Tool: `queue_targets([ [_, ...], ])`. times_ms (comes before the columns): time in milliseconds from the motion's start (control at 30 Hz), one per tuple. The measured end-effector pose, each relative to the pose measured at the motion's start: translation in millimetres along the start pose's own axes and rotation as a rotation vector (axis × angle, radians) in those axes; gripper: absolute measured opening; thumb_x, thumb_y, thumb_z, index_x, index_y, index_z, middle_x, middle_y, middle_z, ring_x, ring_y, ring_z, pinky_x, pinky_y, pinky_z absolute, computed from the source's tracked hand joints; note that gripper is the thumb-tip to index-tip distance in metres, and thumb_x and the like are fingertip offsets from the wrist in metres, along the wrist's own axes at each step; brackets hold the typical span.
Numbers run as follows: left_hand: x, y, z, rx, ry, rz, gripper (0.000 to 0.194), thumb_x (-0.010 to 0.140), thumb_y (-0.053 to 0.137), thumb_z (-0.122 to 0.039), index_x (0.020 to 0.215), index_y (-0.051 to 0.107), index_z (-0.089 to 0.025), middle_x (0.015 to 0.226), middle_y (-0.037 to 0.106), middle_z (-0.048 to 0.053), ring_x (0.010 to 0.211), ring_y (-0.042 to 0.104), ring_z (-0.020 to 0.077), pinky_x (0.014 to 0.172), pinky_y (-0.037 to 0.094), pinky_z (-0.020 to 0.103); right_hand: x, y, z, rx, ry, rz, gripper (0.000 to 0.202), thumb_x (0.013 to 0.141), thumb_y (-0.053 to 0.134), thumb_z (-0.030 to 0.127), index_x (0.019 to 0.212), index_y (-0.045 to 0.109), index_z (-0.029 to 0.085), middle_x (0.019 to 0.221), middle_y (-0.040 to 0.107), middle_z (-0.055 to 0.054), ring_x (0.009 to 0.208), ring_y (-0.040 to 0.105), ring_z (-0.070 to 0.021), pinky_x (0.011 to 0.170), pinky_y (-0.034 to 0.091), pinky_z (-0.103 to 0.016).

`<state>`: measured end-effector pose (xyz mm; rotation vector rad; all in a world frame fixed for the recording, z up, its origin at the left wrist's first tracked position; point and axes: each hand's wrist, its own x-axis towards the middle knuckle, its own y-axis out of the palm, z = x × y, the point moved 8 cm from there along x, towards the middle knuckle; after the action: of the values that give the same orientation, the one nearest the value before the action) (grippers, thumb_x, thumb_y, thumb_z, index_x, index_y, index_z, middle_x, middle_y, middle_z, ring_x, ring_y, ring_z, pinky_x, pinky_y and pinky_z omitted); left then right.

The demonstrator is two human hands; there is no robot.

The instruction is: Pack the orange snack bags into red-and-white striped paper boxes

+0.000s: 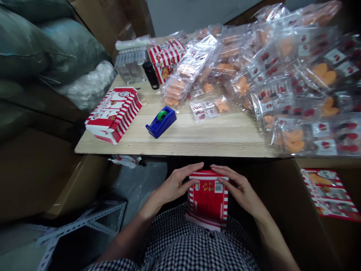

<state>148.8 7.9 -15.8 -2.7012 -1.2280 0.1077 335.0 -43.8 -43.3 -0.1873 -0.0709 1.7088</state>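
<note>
A red box with red-and-white striped edges stands upright against the checked clothing, below the table's front edge. My left hand is on its left side, with the thumb on the face and the fingers over the top edge. On the right side my right hand holds it the same way, its thumb near the barcode. Both hands are closed around the box. The box's back is hidden.
On the wooden table lie a stack of striped cartons, a blue tape dispenser, a black bottle and many clear plastic packs. A striped box rests in a carton at right.
</note>
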Motion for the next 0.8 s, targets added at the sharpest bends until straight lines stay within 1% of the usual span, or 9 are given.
queue_targets([
  [100, -2, 0.5, -1, -0.03, 0.012, 0.004, 0.046, 0.092, 0.061, -0.019, 0.137, 0.061, -0.032, 0.147, 0.057, 0.006, 0.138, 0.051, 0.0254, 0.118, 0.036, 0.049, 2, 0, -1, 0.043, 0.004, -0.035, 0.027, 0.096, 0.062, 0.036, 0.121, 0.073, 0.033, 0.13, 0.068, -0.006, 0.127, 0.057, -0.0287, 0.111, 0.042, -0.049],
  [200, -2, 2.2, -1, -0.031, 0.009, 0.02, 0.04, 0.094, 0.059, -0.02, 0.132, 0.065, -0.032, 0.14, 0.063, 0.007, 0.132, 0.057, 0.0248, 0.114, 0.041, 0.047, 7, 4, -2, 0.13, 0.013, -0.047, 0.023, 0.092, 0.069, 0.036, 0.113, 0.077, 0.032, 0.121, 0.071, -0.007, 0.118, 0.062, -0.0282, 0.102, 0.05, -0.045],
  [367, -2, 5.1, -4, -0.02, 0.011, -0.024, 0.035, 0.097, 0.054, -0.02, 0.128, 0.069, -0.029, 0.133, 0.068, 0.009, 0.124, 0.062, 0.0238, 0.109, 0.046, 0.042, 15, 12, 2, 0.184, -0.015, -0.04, 0.018, 0.092, 0.069, 0.035, 0.107, 0.079, 0.032, 0.116, 0.072, -0.007, 0.112, 0.065, -0.0275, 0.099, 0.051, -0.043],
  [433, 2, -5.0, -3, 0.009, 0.001, -0.041, 0.037, 0.096, 0.056, -0.021, 0.131, 0.067, -0.029, 0.134, 0.067, 0.008, 0.125, 0.061, 0.0239, 0.11, 0.044, 0.042, 15, 11, 1, 0.164, -0.009, -0.067, 0.017, 0.093, 0.067, 0.035, 0.104, 0.079, 0.031, 0.108, 0.074, -0.007, 0.106, 0.067, -0.0273, 0.094, 0.052, -0.042],
  [500, 9, -43.7, -1, 0.057, -0.009, -0.211, 0.04, 0.093, 0.062, -0.023, 0.132, 0.065, -0.029, 0.135, 0.066, 0.008, 0.127, 0.059, 0.0245, 0.112, 0.041, 0.041, 12, 5, -2, 0.142, 0.002, -0.108, 0.016, 0.092, 0.068, 0.035, 0.102, 0.08, 0.031, 0.107, 0.075, -0.007, 0.104, 0.067, -0.0279, 0.092, 0.053, -0.041],
  [600, 9, -145.0, 1, 0.199, -0.003, -0.71, 0.034, 0.088, 0.068, -0.027, 0.122, 0.067, -0.024, 0.131, 0.064, 0.009, 0.13, 0.054, 0.0249, 0.113, 0.039, 0.039, 7, -2, -12, 0.132, 0.025, -0.133, 0.016, 0.09, 0.07, 0.037, 0.101, 0.08, 0.032, 0.11, 0.074, -0.008, 0.106, 0.067, -0.0295, 0.093, 0.054, -0.041],
  [667, 12, -202.6, 5, 0.341, -0.048, -0.881, 0.031, 0.084, 0.072, -0.029, 0.114, 0.068, -0.021, 0.135, 0.058, 0.011, 0.134, 0.047, 0.0262, 0.111, 0.038, 0.039, 6, -3, -17, 0.13, 0.038, -0.128, 0.017, 0.089, 0.071, 0.039, 0.101, 0.08, 0.032, 0.112, 0.073, -0.008, 0.108, 0.067, -0.0302, 0.093, 0.054, -0.041],
  [733, 28, -236.7, 24, 0.299, -0.186, -0.788, 0.021, 0.083, 0.072, -0.032, 0.099, 0.071, -0.018, 0.131, 0.061, 0.01, 0.131, 0.048, 0.0268, 0.108, 0.038, 0.037, 5, -2, -19, 0.123, 0.038, -0.115, 0.017, 0.089, 0.071, 0.039, 0.101, 0.08, 0.032, 0.114, 0.073, -0.008, 0.11, 0.066, -0.0306, 0.095, 0.054, -0.041],
  [800, 44, -250.2, 40, 0.225, -0.276, -0.652, 0.022, 0.08, 0.074, -0.037, 0.082, 0.073, -0.015, 0.11, 0.07, 0.01, 0.113, 0.059, 0.0265, 0.098, 0.045, 0.037, 4, 0, -17, 0.116, 0.025, -0.11, 0.018, 0.088, 0.071, 0.04, 0.102, 0.08, 0.032, 0.114, 0.074, -0.008, 0.11, 0.066, -0.031, 0.096, 0.054, -0.042],
])
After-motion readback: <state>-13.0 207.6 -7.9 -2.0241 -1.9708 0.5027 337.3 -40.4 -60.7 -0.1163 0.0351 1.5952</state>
